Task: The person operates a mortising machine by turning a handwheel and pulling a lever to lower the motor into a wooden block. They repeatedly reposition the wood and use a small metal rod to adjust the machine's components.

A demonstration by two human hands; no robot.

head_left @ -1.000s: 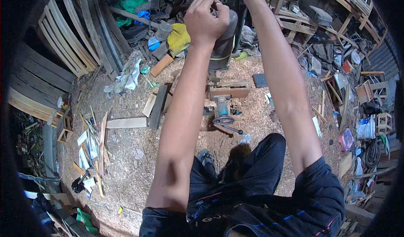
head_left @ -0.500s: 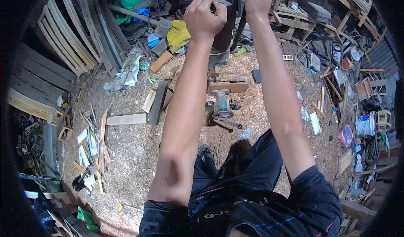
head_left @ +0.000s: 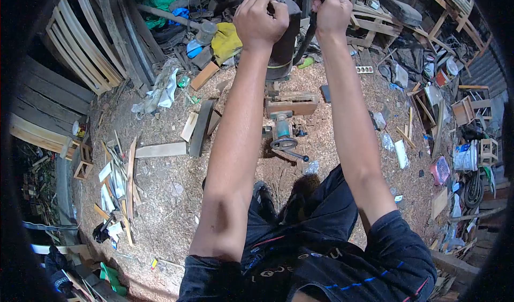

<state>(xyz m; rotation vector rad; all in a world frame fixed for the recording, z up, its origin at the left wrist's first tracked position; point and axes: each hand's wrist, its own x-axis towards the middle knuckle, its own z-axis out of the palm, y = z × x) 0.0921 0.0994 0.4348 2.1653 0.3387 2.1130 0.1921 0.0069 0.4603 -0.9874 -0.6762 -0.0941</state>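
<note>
Left hand (head_left: 261,21) curled by dark cylinder (head_left: 284,42), right hand (head_left: 332,11) curled to its right; can't tell either's grip. Slip could knock the cylinder.

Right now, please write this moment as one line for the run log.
left hand: curled at cylinder, contact unclear | right hand: beside dark strip, hold unclear | wheel: lower in view than both hands

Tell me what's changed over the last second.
The right hand has come down from the picture's top edge and a little rightward; whether it took or released anything can't be told. A pale socket strip now shows beside the forearm. The left hand stays curled by the dark casing; the handwheel looks unmoved.
</note>
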